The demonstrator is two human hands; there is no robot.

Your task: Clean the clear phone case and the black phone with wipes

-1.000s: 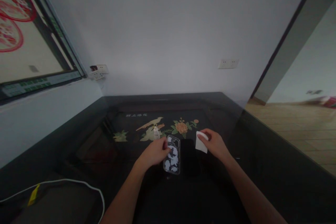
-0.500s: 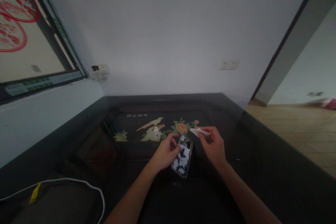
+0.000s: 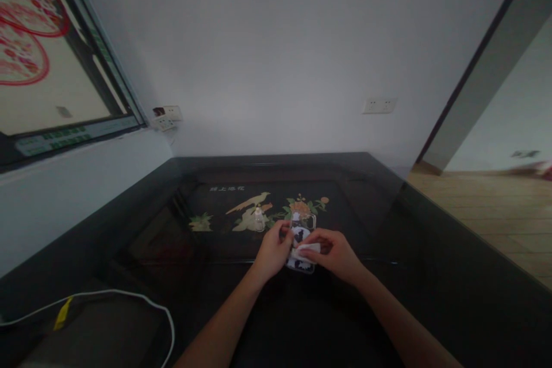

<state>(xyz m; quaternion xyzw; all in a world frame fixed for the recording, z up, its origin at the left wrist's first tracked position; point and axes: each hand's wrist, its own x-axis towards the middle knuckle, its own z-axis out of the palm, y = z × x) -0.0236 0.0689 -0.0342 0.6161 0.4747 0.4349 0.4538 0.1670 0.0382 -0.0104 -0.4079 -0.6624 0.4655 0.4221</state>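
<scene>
By its left edge, my left hand [image 3: 275, 248] grips a clear phone case [image 3: 302, 267] with a black-and-white pattern. A folded white tissue [image 3: 311, 248] is pinched in the fingers of my right hand [image 3: 336, 252] and lies against the face of the case. The right fingers and the tissue hide part of the case's middle. Just beyond my left hand, a small clear bottle [image 3: 259, 221] stands upright on the dark glossy table [image 3: 164, 282].
Bird and flower pictures [image 3: 250, 210] decorate the tabletop. A white cable [image 3: 125, 292] with a yellow tag [image 3: 62, 314] curves over a dark flat item at the lower left. Wall sockets [image 3: 379, 106] sit above the table's far edge.
My right hand has moved left and down, bringing the tissue onto the phone case. The case, tilted before, is now more upright in my left hand.
</scene>
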